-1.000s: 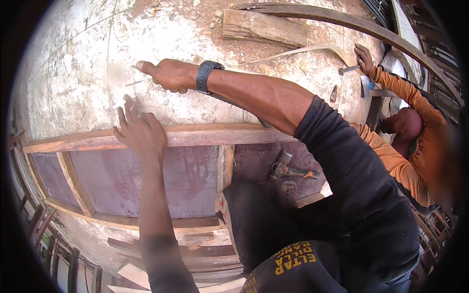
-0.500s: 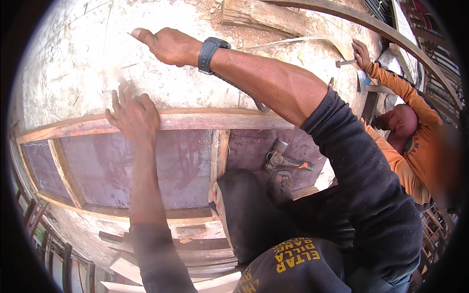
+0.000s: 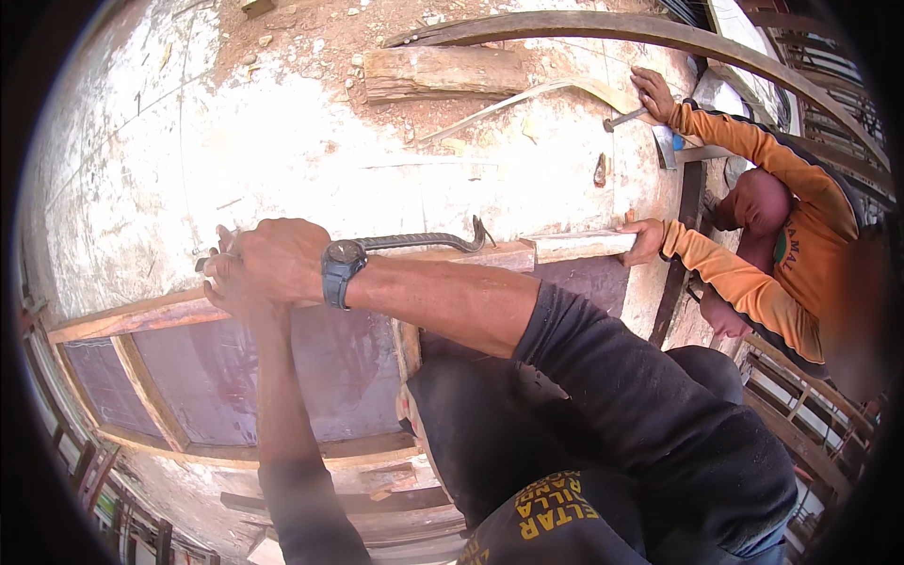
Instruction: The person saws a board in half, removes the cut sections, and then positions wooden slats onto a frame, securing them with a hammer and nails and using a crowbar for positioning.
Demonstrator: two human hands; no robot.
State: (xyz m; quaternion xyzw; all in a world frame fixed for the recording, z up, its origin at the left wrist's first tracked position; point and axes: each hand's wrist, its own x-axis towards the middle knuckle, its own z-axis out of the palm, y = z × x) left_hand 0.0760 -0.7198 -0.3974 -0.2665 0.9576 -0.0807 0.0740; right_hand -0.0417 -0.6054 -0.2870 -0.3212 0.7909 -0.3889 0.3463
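My right hand [image 3: 281, 252], wearing a dark watch, is closed around a ribbed metal bar [image 3: 414, 241]. The bar runs back above my forearm and ends in a hook. Close beside it, partly covered, my left hand [image 3: 231, 275] has its fingers bent together. A small grey tip shows at those fingers; what they hold cannot be made out. Both hands are over the long top rail of a wooden frame [image 3: 141, 315], which has purplish panel between its crosspieces. A co-worker's hand rests at the end of a short pale wood piece [image 3: 579, 247] on the same rail.
A person in an orange sleeve [image 3: 725, 282] crouches at the right, their other hand by a metal tool [image 3: 623, 120]. A weathered timber block [image 3: 443, 73] and a long dark beam [image 3: 565, 26] lie at the far side. Loose boards [image 3: 395, 504] lie near my knee.
My right hand has come down and back beside my left hand, bringing the bar. The view has shifted. The co-worker's hand and pale wood piece now show; the hammer by my foot is hidden.
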